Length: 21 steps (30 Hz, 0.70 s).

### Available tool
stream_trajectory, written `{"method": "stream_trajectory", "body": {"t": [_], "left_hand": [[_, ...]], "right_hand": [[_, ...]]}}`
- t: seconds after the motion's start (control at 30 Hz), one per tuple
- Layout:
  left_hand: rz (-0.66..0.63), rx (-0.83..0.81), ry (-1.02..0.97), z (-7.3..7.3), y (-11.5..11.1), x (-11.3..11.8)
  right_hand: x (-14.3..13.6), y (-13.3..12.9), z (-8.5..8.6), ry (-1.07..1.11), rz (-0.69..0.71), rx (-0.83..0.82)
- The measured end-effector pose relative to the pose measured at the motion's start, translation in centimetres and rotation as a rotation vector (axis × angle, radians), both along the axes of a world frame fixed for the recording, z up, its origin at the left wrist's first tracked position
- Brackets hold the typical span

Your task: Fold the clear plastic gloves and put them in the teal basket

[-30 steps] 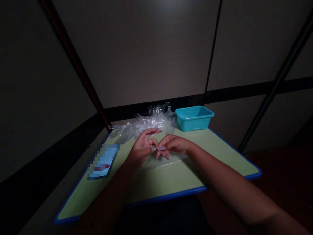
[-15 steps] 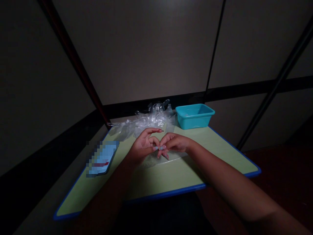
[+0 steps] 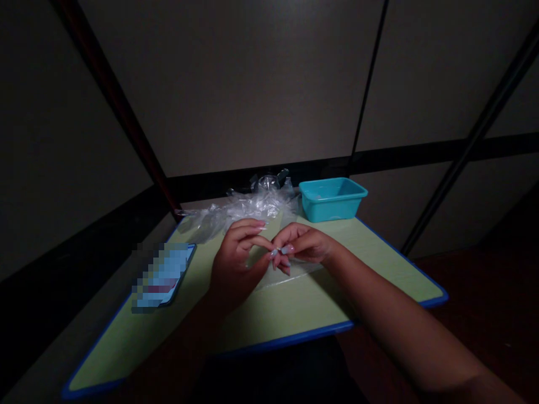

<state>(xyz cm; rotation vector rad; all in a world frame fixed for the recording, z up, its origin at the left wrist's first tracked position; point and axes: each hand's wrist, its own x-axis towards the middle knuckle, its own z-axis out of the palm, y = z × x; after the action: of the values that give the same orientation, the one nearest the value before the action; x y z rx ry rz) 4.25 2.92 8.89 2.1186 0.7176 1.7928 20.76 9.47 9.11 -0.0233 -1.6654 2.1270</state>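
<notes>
At the far left we see a phone (image 3: 179,269) lying face up along the side edge of the worktop (image 3: 126,336), its screen partly blurred out; set there, we judge, it can be glanced at without crowding the hands. Next comes a heap of crumpled clear plastic (image 3: 261,203) across the back edge, against the wall (image 3: 261,84), probably pushed there to keep the middle free.

In front of it our left hand (image 3: 236,264) is raised, palm turned inward. Its thumb and forefinger curve into a loop whose tips come close together, the other fingers stretched away, perhaps to leave the view open. Beneath the hands a flat piece of clear plastic (image 3: 301,270) lies on the worktop, partly covered by them.

Our right hand (image 3: 305,247) comes in from the other side, fingers bent, its thumb and forefinger tips meeting the left's. Anything handled would be at that meeting point, but it is too small and dim for us to tell whether either hand grips something.

Furthest right, a turquoise tub (image 3: 334,209) stands upright at the back corner, within reach yet apart from the forearms.
</notes>
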Motion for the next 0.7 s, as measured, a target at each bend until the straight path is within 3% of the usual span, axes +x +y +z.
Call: {"method": "stream_trajectory", "body": {"t": [0.1,0.2,0.43,0.7], "left_hand": [[0.047,0.074,0.014,0.6,-0.7,0.2],[0.014,0.033,-0.030,1.0,-1.1,0.4],[-0.017,0.042,0.020,0.7,-1.4,0.3],[0.130,0.183,0.149,0.9,-1.9,0.3]], "right_hand": [[0.1,-0.5,0.5,-0.005,0.014,-0.003],[0.1,-0.7,0.5,-0.008,0.019,-0.013],[-0.1,-0.6,-0.4,0.016,0.052,-0.063],[0.1,-0.8,-0.1,-0.067,-0.010,-0.043]]}}
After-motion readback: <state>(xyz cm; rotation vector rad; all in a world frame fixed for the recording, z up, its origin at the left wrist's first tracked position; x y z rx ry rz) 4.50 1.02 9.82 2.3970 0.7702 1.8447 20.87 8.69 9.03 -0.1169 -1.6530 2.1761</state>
